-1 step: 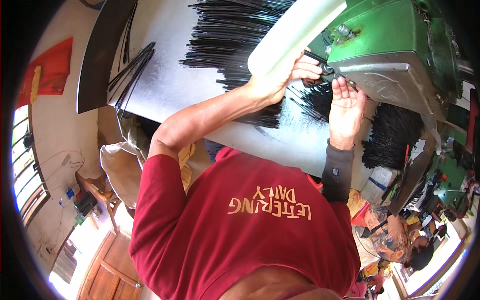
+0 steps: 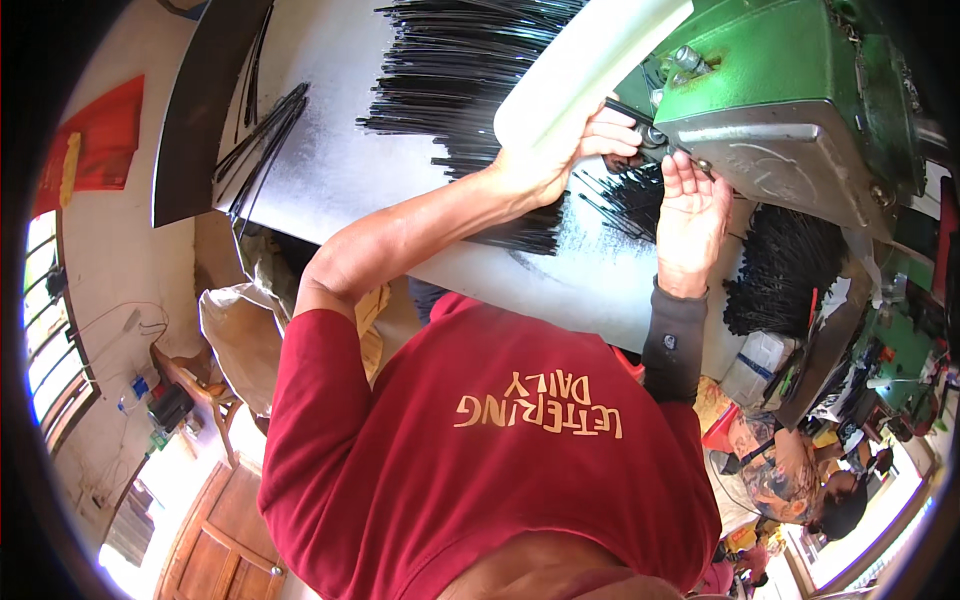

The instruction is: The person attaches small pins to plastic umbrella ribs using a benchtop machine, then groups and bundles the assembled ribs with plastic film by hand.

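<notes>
A head-worn fisheye looks down over the nearby shirt (image 2: 480, 485) toward the worktable (image 2: 325, 180).

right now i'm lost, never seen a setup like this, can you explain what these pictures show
There is no robot here: a person works with two bare hands. The view comes from a fisheye camera on the person's head, looking down, so straight edges bend. The left hand and right hand are at a green machine, fingers close to its metal parts; whether they hold something thin is hard to tell. On the pale table lie many thin black strips, with a smaller loose bunch toward the left.
</notes>
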`<move>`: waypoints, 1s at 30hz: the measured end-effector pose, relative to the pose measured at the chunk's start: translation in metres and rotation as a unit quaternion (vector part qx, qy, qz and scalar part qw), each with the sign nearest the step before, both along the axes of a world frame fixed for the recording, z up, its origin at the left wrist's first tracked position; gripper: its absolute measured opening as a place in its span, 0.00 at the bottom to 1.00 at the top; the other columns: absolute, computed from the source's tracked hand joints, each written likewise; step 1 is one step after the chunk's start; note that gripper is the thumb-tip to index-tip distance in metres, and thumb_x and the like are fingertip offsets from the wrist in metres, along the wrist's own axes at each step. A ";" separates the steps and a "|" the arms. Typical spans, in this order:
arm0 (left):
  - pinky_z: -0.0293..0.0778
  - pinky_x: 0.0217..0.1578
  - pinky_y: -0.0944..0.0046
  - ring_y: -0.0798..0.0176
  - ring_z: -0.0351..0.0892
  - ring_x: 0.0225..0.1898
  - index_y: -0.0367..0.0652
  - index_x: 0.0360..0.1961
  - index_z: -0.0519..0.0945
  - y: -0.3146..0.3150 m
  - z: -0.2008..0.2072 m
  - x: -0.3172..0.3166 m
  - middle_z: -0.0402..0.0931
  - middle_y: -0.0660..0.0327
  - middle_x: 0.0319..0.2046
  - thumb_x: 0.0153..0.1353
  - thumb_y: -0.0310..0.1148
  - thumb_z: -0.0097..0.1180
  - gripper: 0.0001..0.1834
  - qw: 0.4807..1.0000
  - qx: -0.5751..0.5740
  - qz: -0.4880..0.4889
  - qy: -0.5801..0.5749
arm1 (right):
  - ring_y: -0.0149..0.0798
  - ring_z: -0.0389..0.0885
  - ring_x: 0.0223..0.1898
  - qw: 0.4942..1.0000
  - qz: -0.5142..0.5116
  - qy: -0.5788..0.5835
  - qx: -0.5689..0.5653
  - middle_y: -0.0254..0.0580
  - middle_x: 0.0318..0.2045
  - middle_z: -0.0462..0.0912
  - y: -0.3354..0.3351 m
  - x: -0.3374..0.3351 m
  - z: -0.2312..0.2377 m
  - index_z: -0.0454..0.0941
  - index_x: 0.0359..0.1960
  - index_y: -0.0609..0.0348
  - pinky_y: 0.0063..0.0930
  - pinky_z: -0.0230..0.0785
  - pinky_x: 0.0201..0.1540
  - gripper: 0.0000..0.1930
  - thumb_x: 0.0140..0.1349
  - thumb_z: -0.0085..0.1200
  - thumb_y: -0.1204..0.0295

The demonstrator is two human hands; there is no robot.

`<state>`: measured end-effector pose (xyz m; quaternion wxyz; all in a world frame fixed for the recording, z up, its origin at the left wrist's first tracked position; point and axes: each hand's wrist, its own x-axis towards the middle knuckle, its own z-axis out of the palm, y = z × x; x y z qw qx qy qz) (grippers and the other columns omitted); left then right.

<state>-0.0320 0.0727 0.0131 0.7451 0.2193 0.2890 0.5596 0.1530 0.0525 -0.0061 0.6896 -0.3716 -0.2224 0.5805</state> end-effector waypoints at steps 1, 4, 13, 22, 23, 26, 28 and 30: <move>0.80 0.41 0.51 0.46 0.81 0.38 0.31 0.42 0.68 -0.001 -0.002 0.000 0.76 0.41 0.33 0.65 0.31 0.46 0.12 1.000 -0.001 0.002 0.000 | 0.46 0.76 0.45 1.000 0.002 0.000 -0.001 0.55 0.41 0.73 -0.001 0.000 -0.001 0.67 0.43 0.70 0.43 0.71 0.54 0.16 0.67 0.42 0.65; 0.80 0.41 0.52 0.46 0.81 0.36 0.28 0.41 0.68 -0.002 -0.003 0.006 0.76 0.39 0.33 0.64 0.30 0.46 0.12 1.000 0.022 0.007 0.002 | 0.46 0.75 0.46 1.000 0.008 0.013 0.020 0.55 0.42 0.73 -0.003 0.007 -0.005 0.67 0.42 0.69 0.43 0.70 0.55 0.15 0.67 0.43 0.66; 0.80 0.41 0.54 0.46 0.81 0.36 0.29 0.43 0.66 -0.006 -0.006 0.002 0.75 0.38 0.36 0.64 0.28 0.43 0.11 0.999 0.044 0.019 0.025 | 0.48 0.76 0.45 0.999 0.002 -0.047 0.011 0.59 0.41 0.75 -0.006 0.004 -0.004 0.67 0.45 0.72 0.45 0.71 0.54 0.19 0.68 0.41 0.62; 0.81 0.39 0.56 0.48 0.81 0.35 0.27 0.44 0.66 -0.001 -0.018 0.002 0.75 0.38 0.36 0.64 0.28 0.45 0.13 0.998 0.052 0.018 0.034 | 0.49 0.77 0.45 0.998 -0.009 -0.065 -0.021 0.59 0.41 0.75 -0.008 -0.002 -0.001 0.66 0.44 0.73 0.46 0.70 0.55 0.20 0.69 0.39 0.61; 0.81 0.38 0.56 0.48 0.82 0.35 0.26 0.45 0.66 0.001 -0.020 0.003 0.75 0.38 0.35 0.64 0.28 0.45 0.14 0.997 0.060 0.013 0.039 | 0.49 0.77 0.45 0.998 -0.007 -0.066 -0.022 0.59 0.41 0.75 -0.008 -0.001 -0.002 0.66 0.44 0.73 0.46 0.70 0.55 0.20 0.69 0.39 0.61; 0.82 0.37 0.57 0.48 0.82 0.34 0.25 0.45 0.66 0.009 -0.019 0.003 0.75 0.39 0.34 0.64 0.29 0.46 0.15 0.997 0.070 -0.017 0.032 | 0.49 0.77 0.47 0.997 -0.010 -0.068 -0.023 0.59 0.40 0.76 -0.010 0.007 -0.002 0.66 0.45 0.72 0.46 0.70 0.55 0.20 0.69 0.41 0.61; 0.82 0.35 0.55 0.47 0.82 0.34 0.24 0.46 0.65 0.015 -0.018 0.005 0.76 0.38 0.34 0.65 0.30 0.46 0.16 0.997 0.055 -0.053 -0.009 | 0.49 0.77 0.48 0.998 -0.025 -0.035 -0.037 0.57 0.39 0.77 -0.011 0.014 -0.005 0.67 0.45 0.71 0.46 0.69 0.56 0.20 0.68 0.43 0.60; 0.82 0.37 0.53 0.45 0.82 0.35 0.24 0.46 0.65 0.009 -0.019 0.000 0.75 0.34 0.37 0.63 0.30 0.49 0.17 0.995 0.066 -0.046 -0.057 | 0.51 0.77 0.48 0.998 0.044 0.052 0.020 0.58 0.43 0.77 -0.012 0.011 -0.006 0.69 0.45 0.68 0.48 0.69 0.56 0.19 0.66 0.47 0.60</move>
